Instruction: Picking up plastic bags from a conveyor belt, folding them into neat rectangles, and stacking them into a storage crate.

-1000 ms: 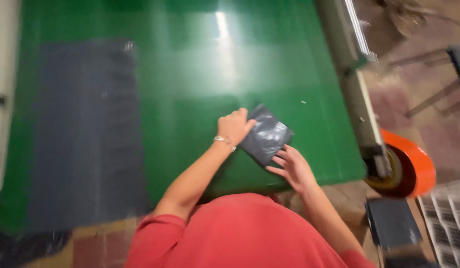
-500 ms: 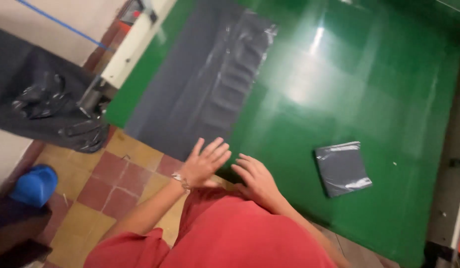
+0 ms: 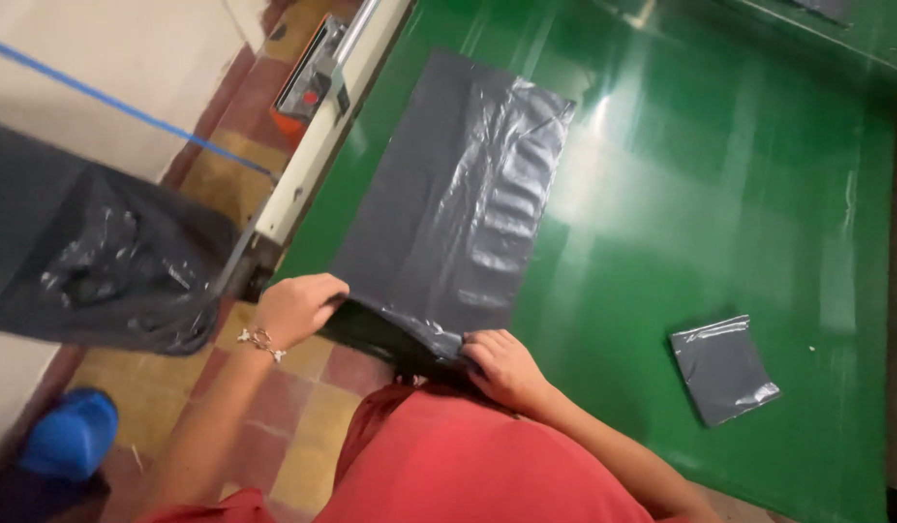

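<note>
- Head view: both hands have moved off the small folded grey bag [image 3: 724, 368] and now grip the near edge of the large flat grey plastic bag [image 3: 448, 213] spread on the green worktop [image 3: 719, 165].
- A second ago the two hands were pressing that small folded bag; half a second ago they hung open in the air above the worktop's near edge; now they are down on the large bag.
- The left hand [image 3: 295, 308] is closed over the bag's near left corner, at about 7 o'clock of the sheet, right at the worktop's edge.
- The right hand [image 3: 501, 366] pinches the near edge at about 5 o'clock of the sheet, fingers curled over the plastic, which is lifted and creased between the two hands.
- The hands are apart, each clamped on the same edge of the large bag.
- The folded bag lies alone and untouched at about 4 o'clock from the large one, well apart from it; as a judgement, that piece looks finished and the flat sheet is the one now in hand.
- Off the worktop at 9 o'clock a dark plastic sack [image 3: 100, 261] hangs over the tiled floor [image 3: 274, 426], with a blue object [image 3: 71, 431] below it.
- A metal rail [image 3: 318, 145] runs along the worktop's left side.
</note>
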